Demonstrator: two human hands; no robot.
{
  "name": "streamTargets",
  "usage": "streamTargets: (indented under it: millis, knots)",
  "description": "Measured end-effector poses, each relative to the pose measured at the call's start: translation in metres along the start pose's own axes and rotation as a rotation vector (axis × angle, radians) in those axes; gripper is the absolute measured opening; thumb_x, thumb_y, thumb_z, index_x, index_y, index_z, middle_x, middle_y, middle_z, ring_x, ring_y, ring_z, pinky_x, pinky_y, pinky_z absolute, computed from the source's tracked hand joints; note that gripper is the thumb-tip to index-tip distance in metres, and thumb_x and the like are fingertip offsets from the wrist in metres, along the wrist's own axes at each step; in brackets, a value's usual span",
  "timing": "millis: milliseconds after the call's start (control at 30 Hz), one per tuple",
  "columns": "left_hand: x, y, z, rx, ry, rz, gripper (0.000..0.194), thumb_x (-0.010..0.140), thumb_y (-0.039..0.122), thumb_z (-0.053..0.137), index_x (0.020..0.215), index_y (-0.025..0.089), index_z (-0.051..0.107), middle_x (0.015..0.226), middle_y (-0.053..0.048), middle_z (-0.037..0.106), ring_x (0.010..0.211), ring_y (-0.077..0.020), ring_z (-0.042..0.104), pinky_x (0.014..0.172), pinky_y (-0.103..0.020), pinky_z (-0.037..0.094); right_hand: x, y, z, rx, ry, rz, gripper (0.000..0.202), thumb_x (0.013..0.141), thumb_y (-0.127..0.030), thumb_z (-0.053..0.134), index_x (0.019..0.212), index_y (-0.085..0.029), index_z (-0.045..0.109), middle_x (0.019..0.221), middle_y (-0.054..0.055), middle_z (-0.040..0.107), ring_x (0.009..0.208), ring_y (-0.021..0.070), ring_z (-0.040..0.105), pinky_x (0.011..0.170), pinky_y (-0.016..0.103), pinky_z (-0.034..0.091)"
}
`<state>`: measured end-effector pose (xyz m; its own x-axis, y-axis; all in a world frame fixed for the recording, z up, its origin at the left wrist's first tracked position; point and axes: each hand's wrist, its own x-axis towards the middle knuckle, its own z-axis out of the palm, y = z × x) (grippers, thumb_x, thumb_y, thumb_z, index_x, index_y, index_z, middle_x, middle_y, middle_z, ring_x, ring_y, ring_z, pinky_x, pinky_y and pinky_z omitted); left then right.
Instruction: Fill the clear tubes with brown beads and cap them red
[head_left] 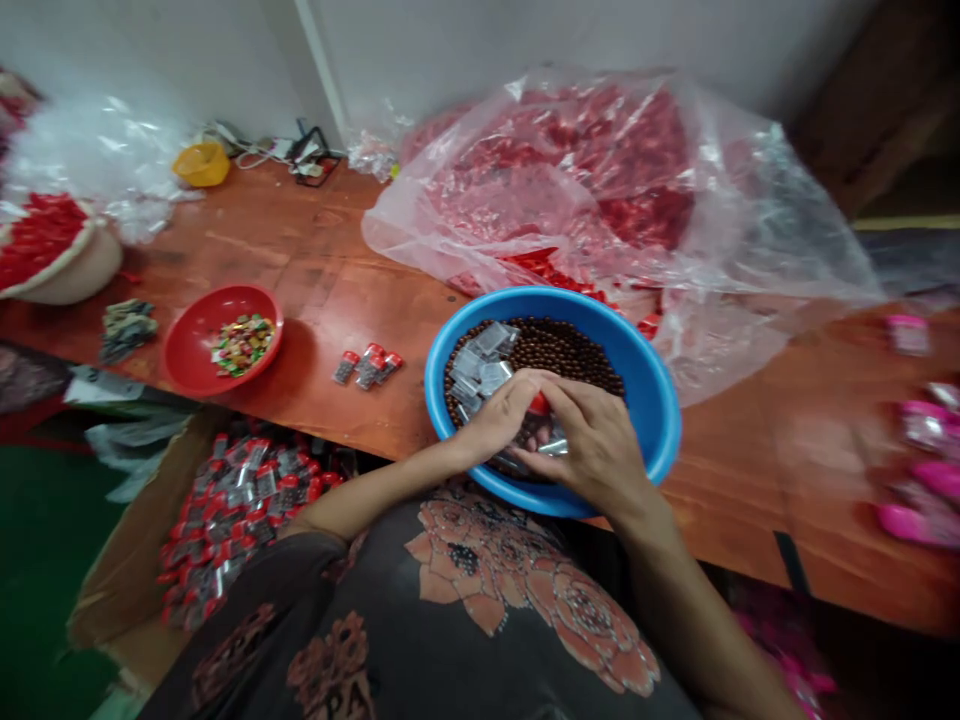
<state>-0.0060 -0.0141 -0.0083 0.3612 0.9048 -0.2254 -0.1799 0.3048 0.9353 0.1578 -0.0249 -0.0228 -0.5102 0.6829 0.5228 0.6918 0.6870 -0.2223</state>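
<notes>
A blue basin (665, 420) holds many small brown beads (559, 345) and several clear little containers (480, 360) at its left side. Over the basin's front part, my left hand (502, 415) and my right hand (592, 425) meet, fingers bent together. Between them shows a red cap (538, 404), pinched by the fingers of both hands; the container under it is mostly hidden. More clear containers lie just below my right hand, in the basin.
Several red-capped containers (369, 366) sit left of the basin, beside a red bowl (176, 345) of colourful pieces. A cardboard box (124, 560) of capped containers stands below the table edge. Behind the basin spreads a plastic bag (555, 170) of red pieces; pink items (922, 425) lie right.
</notes>
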Motion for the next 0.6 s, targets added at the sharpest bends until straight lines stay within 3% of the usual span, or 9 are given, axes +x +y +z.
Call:
streamTargets:
  millis: [67,100,167,233,300,367,433,500,600]
  knots:
    - [-0.006,0.011,-0.029,0.172,0.072,0.193,0.044,0.099,0.054,0.035,0.115,0.02,0.057,0.067,-0.001,0.06,0.053,-0.0123,0.054,0.053,-0.025,0.046,-0.004,0.004,-0.001,0.067,-0.031,0.044,0.101,0.079,-0.058,0.071,0.157,-0.024,0.017,0.146,0.018,0.046,0.128,0.037,0.051,0.1,0.054,0.049]
    - [-0.009,0.015,-0.049,0.281,0.163,0.291,0.045,0.099,0.056,0.034,0.112,0.021,0.058,0.073,-0.002,0.063,0.059,-0.0126,0.057,0.058,-0.026,0.048,-0.006,0.007,-0.002,0.102,-0.015,0.088,0.105,0.078,-0.057,0.072,0.159,-0.026,0.012,0.15,0.018,0.039,0.131,0.0379,0.049,0.103,0.056,0.048]
    - [-0.017,0.018,-0.094,0.564,0.454,0.422,0.045,0.1,0.057,0.034,0.105,0.022,0.061,0.083,-0.004,0.065,0.073,-0.0146,0.061,0.072,-0.029,0.051,-0.01,0.012,-0.001,0.154,0.055,0.216,0.1,0.081,-0.048,0.073,0.159,-0.03,0.013,0.151,0.016,0.038,0.126,0.0362,0.054,0.104,0.057,0.049]
    - [-0.022,0.012,-0.139,0.923,0.744,0.392,0.043,0.099,0.055,0.037,0.099,0.021,0.062,0.093,-0.007,0.068,0.093,-0.0195,0.063,0.089,-0.036,0.049,-0.014,0.014,0.001,0.192,0.136,0.323,0.087,0.084,-0.039,0.072,0.157,-0.034,0.024,0.144,0.014,0.046,0.114,0.0327,0.062,0.099,0.055,0.053]
    - [-0.022,-0.001,-0.174,1.253,0.873,0.209,0.04,0.099,0.053,0.042,0.097,0.02,0.064,0.113,-0.012,0.068,0.119,-0.0279,0.056,0.106,-0.048,0.039,-0.017,0.013,0.006,0.237,0.17,0.362,0.081,0.085,-0.033,0.071,0.154,-0.036,0.03,0.139,0.012,0.05,0.107,0.031,0.065,0.093,0.054,0.057]
    - [-0.018,-0.014,-0.196,1.462,0.867,-0.009,0.04,0.096,0.054,0.047,0.103,0.02,0.067,0.136,-0.014,0.059,0.139,-0.0371,0.037,0.112,-0.061,0.027,-0.018,0.011,0.01,0.274,0.164,0.359,0.08,0.085,-0.031,0.072,0.154,-0.037,0.031,0.14,0.011,0.049,0.108,0.0311,0.064,0.091,0.054,0.059]
    - [-0.014,-0.024,-0.208,1.543,0.822,-0.157,0.043,0.092,0.056,0.052,0.119,0.025,0.066,0.149,-0.012,0.048,0.145,-0.0426,0.025,0.111,-0.067,0.022,-0.018,0.009,0.013,0.289,0.153,0.355,0.08,0.085,-0.03,0.072,0.153,-0.04,0.031,0.143,0.01,0.047,0.111,0.0312,0.063,0.092,0.054,0.059]
    - [-0.012,-0.029,-0.214,1.546,0.775,-0.228,0.05,0.09,0.059,0.055,0.131,0.032,0.061,0.15,-0.01,0.048,0.141,-0.0427,0.031,0.108,-0.066,0.026,-0.02,0.011,0.014,0.288,0.177,0.366,0.08,0.084,-0.029,0.073,0.152,-0.041,0.034,0.145,0.009,0.046,0.112,0.0311,0.063,0.093,0.055,0.059]
    - [-0.02,-0.032,-0.221,1.517,0.726,-0.24,0.045,0.088,0.057,0.057,0.124,0.032,0.068,0.139,-0.009,0.057,0.128,-0.0369,0.047,0.104,-0.057,0.033,-0.024,0.016,0.014,0.296,0.212,0.395,0.075,0.084,-0.029,0.072,0.15,-0.042,0.038,0.144,0.008,0.047,0.109,0.0305,0.064,0.091,0.057,0.059]
